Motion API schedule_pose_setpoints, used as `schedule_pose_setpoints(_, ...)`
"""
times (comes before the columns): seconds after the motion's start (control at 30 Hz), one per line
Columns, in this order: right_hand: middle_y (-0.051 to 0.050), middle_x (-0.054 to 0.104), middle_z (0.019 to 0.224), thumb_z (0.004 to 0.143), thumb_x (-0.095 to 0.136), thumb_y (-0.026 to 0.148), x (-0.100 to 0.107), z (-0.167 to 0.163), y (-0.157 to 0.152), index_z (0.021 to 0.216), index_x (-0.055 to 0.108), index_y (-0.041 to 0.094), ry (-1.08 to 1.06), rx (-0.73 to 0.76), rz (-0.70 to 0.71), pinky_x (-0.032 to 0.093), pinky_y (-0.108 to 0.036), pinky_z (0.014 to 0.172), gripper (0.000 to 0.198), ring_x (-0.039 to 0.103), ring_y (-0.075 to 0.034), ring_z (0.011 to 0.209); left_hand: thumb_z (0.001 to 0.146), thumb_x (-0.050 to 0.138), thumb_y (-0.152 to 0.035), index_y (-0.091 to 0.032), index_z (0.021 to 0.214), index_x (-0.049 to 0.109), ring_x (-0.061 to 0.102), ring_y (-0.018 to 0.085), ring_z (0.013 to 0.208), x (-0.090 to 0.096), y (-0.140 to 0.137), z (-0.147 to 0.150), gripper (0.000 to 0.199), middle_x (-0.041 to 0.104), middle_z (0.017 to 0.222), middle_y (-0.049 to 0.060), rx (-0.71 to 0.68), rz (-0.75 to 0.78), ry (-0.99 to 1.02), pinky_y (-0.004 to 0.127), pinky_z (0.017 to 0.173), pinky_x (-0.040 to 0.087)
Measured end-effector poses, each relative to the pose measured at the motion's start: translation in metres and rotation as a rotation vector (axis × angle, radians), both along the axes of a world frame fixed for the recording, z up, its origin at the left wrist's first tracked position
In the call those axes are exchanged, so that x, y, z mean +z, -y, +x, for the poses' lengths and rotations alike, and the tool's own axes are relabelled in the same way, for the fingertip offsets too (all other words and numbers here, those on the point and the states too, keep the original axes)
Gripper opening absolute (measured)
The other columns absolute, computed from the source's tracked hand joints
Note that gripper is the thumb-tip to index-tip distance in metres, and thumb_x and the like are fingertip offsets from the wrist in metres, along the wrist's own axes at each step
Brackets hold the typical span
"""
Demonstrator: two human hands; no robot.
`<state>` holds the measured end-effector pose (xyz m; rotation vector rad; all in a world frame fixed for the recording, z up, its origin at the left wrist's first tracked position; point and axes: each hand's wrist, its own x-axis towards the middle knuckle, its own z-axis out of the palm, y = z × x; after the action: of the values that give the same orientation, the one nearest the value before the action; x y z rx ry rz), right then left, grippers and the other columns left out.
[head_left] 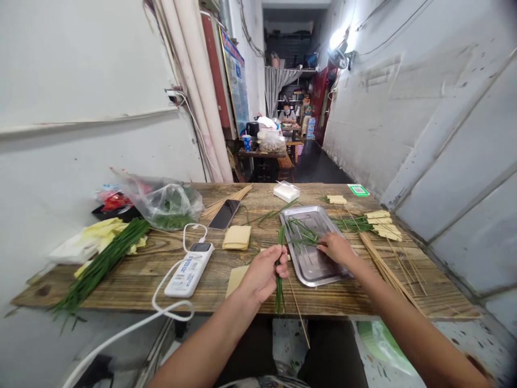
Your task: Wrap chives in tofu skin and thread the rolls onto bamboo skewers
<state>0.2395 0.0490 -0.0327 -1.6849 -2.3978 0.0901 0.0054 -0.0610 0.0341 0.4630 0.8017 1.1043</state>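
My left hand (pixel 264 272) is closed around a small upright bundle of green chives (pixel 279 299) at the table's front edge. A thin bamboo skewer (pixel 298 312) slants down from just beside that hand; whether the fingers grip it too is hidden. Over the metal tray (pixel 301 272), my right hand (pixel 334 249) has its fingertips pinched on loose chive strands (pixel 302 231) lying in it. Left of my left hand sits a stack of square yellow tofu sheets (pixel 236 237), with another sheet (pixel 236 280) partly behind my wrist.
At left lie a long chive bunch (pixel 105 264), a plastic bag of greens (pixel 169 207) and a white power bank (pixel 189 269) with its cable. A phone (pixel 224 214) lies by skewers (pixel 234 198). Rolled tofu-and-chive skewers (pixel 382 223) and bare skewers (pixel 383 264) are at right.
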Motion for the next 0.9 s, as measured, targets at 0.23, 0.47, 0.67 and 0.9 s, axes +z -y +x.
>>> schedule_pose_setpoints(0.23, -0.006, 0.068, 0.070, 0.077, 0.054, 0.020, 0.006, -0.005, -0.002, 0.065, 0.067, 0.017, -0.296, -0.069, -0.112, 0.044, -0.025, 0.062, 0.018, 0.060, -0.016, 0.066, 0.084, 0.058, -0.022, -0.013, 0.078, 0.049, 0.028, 0.001, 0.039, -0.008, -0.003, 0.000, 0.014, 0.040, 0.055, -0.006, -0.036, -0.013, -0.017, 0.014, 0.042, 0.018)
schedule_pose_setpoints(0.47, 0.002, 0.060, 0.056, 0.062, 0.071, 0.053, 0.035, -0.038, 0.045, 0.069, 0.060, 0.015, -1.233, -0.196, -0.517, 0.025, -0.017, 0.030, 0.040, 0.038, -0.004, 0.034, 0.086, 0.055, -0.022, -0.013, 0.077, 0.049, 0.031, 0.002, 0.039, -0.017, -0.008, 0.014, 0.014, 0.044, 0.055, -0.005, -0.064, -0.052, -0.035, 0.015, 0.042, 0.021)
schedule_pose_setpoints(0.67, 0.004, 0.058, 0.053, 0.059, 0.075, 0.052, 0.039, -0.061, 0.080, 0.072, 0.062, 0.014, -1.378, -0.192, -0.541, 0.027, -0.015, 0.029, 0.042, 0.039, -0.003, 0.032, 0.089, 0.051, -0.019, -0.013, 0.075, 0.049, 0.043, 0.006, 0.045, -0.026, -0.016, 0.025, 0.015, 0.053, 0.060, 0.001, 0.013, -0.083, -0.095, 0.018, 0.045, 0.031)
schedule_pose_setpoints(0.9, 0.003, 0.058, 0.052, 0.062, 0.070, 0.056, 0.038, -0.069, 0.101, 0.072, 0.063, 0.015, -1.285, -0.196, -0.508, 0.031, -0.016, 0.028, 0.043, 0.043, -0.005, 0.032, 0.085, 0.057, -0.019, -0.011, 0.074, 0.052, 0.041, 0.005, 0.046, -0.033, -0.016, 0.030, 0.014, 0.053, 0.062, 0.000, 0.041, 0.004, -0.076, 0.015, 0.041, 0.026)
